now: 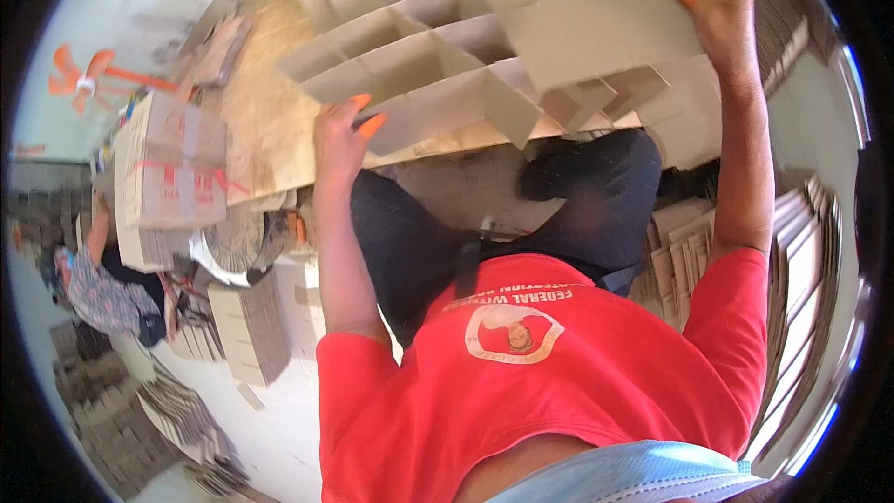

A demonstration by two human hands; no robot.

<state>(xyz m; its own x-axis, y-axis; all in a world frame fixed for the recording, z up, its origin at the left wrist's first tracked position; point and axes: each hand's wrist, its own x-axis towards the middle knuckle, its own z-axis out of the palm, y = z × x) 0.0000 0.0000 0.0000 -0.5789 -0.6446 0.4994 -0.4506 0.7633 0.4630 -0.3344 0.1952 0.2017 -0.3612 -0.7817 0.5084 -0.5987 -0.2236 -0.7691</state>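
Note:
A cardboard divider grid (410,70) with several open cells stands on the wooden table in front of me. My left hand (340,140) is at its near left corner, orange covers on thumb and forefinger, closed on the end of a panel. Over to the right, my right hand (717,5) is raised by the edge of a large flat cardboard sheet (587,28). Its orange-covered thumb stretches out over the sheet and its fingers are apart; whether they touch it I cannot tell. Slotted cardboard pieces (610,98) stick out below the sheet.
The wooden table (270,65) runs up to my knees. A taped carton (177,163) stands at its left, near an orange fan (84,82). Another person (112,298) is at the far left. Cardboard stacks (801,261) lie right; more stacks (186,419) lie lower left.

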